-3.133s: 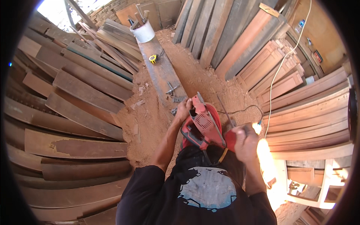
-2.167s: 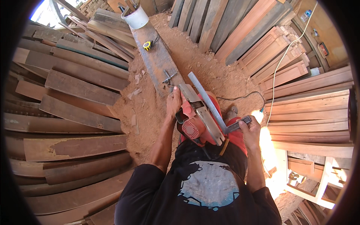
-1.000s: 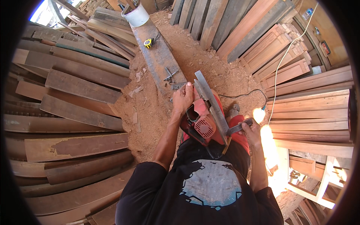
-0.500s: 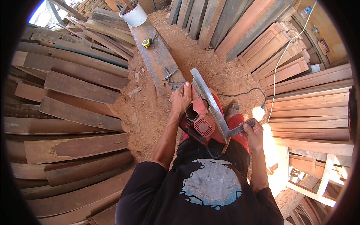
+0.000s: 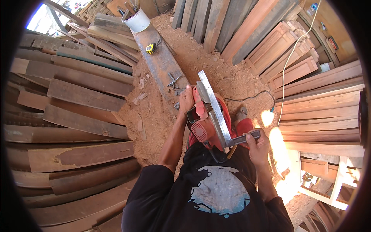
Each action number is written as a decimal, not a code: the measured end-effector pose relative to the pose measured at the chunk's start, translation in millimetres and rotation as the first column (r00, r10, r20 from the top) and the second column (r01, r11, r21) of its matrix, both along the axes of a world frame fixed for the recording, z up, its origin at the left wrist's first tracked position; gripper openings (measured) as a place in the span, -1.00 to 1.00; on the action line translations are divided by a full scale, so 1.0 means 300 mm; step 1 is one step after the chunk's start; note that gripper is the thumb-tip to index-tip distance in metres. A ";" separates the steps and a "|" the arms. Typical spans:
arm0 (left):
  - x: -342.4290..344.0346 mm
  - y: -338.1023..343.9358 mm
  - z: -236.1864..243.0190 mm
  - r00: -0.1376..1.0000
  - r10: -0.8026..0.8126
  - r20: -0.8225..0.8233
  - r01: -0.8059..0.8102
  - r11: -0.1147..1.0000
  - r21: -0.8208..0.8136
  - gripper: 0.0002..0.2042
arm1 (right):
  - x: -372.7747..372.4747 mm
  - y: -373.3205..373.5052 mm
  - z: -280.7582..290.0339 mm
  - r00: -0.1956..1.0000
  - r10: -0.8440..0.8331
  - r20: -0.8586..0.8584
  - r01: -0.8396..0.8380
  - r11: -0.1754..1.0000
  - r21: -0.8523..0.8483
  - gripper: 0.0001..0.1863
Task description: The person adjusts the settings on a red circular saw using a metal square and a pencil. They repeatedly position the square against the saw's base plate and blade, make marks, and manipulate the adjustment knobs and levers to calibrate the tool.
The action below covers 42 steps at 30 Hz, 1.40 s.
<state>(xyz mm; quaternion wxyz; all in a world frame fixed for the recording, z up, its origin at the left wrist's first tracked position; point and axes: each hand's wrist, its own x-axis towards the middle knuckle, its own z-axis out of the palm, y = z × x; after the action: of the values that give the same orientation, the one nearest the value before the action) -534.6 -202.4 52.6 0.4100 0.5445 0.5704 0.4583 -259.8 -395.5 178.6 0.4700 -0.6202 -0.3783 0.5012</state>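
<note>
A red electric hand planer (image 5: 200, 131) rests tipped on its side in my lap, its sole facing right. My left hand (image 5: 186, 102) is closed around the planer's far end. In my right hand (image 5: 258, 150) is the dark stock of a try square (image 5: 244, 138), pinched between thumb and fingers. The square's long metal blade (image 5: 215, 106) lies along the planer's sole and points away from me. My left fingers are partly hidden behind the planer.
Ahead, a long plank (image 5: 158, 58) carries a yellow tape measure (image 5: 150, 48), a small metal tool (image 5: 173, 79) and a white bucket (image 5: 138, 21). Stacked boards (image 5: 85, 92) line the left, and wooden panels (image 5: 272, 48) stand right. A power cord (image 5: 251, 94) crosses the sawdust floor.
The planer has turned slightly in my left hand and shifted a little left. My right hand has come slightly nearer my body, and the square's blade stands a bit steeper.
</note>
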 end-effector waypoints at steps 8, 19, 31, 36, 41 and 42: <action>0.021 -0.015 0.024 0.997 -0.044 0.068 0.047 0.998 -0.047 -0.41 | -0.024 0.013 0.056 0.996 -0.003 0.092 0.001 1.000 0.016 -0.91; -0.008 0.021 -0.097 0.982 -0.105 0.156 0.132 0.975 -0.176 -0.35 | -0.041 0.095 0.061 0.989 0.064 0.134 -0.063 0.998 -0.011 -0.93; -0.027 0.107 0.101 0.859 -0.443 -0.258 0.304 0.846 -0.439 -0.20 | -0.053 0.111 0.022 0.968 0.075 0.238 -0.092 0.994 0.063 -0.86; -0.022 0.031 0.150 0.932 -0.350 -0.093 0.309 0.901 -0.304 -0.45 | -0.072 0.052 0.101 0.923 0.113 0.367 -0.160 0.982 0.101 -0.88; -0.030 -0.028 0.190 0.948 -0.299 0.109 0.315 0.933 -0.177 -0.49 | -0.107 -0.005 0.155 0.950 0.103 0.293 -0.150 0.978 0.143 -0.90; -0.040 -0.037 0.182 0.945 -0.291 0.150 0.312 0.939 -0.142 -0.49 | -0.110 -0.010 0.155 0.952 0.107 0.286 -0.154 0.977 0.150 -0.90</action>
<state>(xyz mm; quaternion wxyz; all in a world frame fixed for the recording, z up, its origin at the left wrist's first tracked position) -546.6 -213.5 107.2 0.5542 0.5598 0.4884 0.3754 -292.7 -398.4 225.1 0.4296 -0.6153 -0.5220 0.4055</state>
